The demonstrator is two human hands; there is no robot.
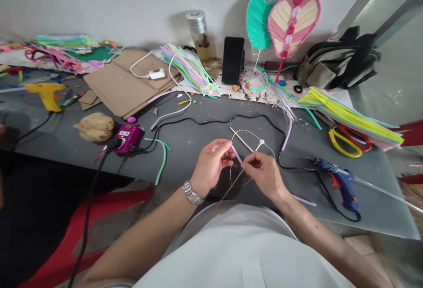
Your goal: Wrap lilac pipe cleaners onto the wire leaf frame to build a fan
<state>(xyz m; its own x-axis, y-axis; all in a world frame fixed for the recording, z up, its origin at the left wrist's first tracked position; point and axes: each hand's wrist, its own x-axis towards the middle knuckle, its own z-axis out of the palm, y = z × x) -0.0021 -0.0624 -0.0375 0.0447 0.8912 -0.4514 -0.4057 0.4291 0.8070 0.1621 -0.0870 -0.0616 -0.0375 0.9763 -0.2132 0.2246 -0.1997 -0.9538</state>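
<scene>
Your left hand [209, 163] is narrow, thumb and fingertips pinched on the upper end of a short lilac pipe cleaner [236, 154]. Your right hand [265, 175] is also in a tight pinch on its lower end, where it meets a thin wire loop [253, 140]. A wooden skewer [241, 139] crosses the loop, and a small pale bead [262, 141] sits on the wire at upper right. The whole piece is held up off the table, just above its front edge and in front of your white shirt [231, 246]. Likely reason: the raised two-hand pinch keeps the light wire from flexing and leaves the piece free to turn. Tight spot: your wrists are close together, and the wire tail runs down toward your body. Black cable [211, 120] snakes across the grey table [198, 107] just beyond the piece, so watch for snags. The blue glue gun [343, 182] lies to your right, probably parked there for easy reach, with its cord trailing near the front edge. Yellow-and-red scissors [350, 140] sit farther back on that side, beside a yellow pipe cleaner bundle [350, 118]. Open room: the bare grey stretch directly ahead, inside the cable's curve. Left side is busier, with cardboard sheets [115, 83] and a magenta plug-in unit [127, 138].
</scene>
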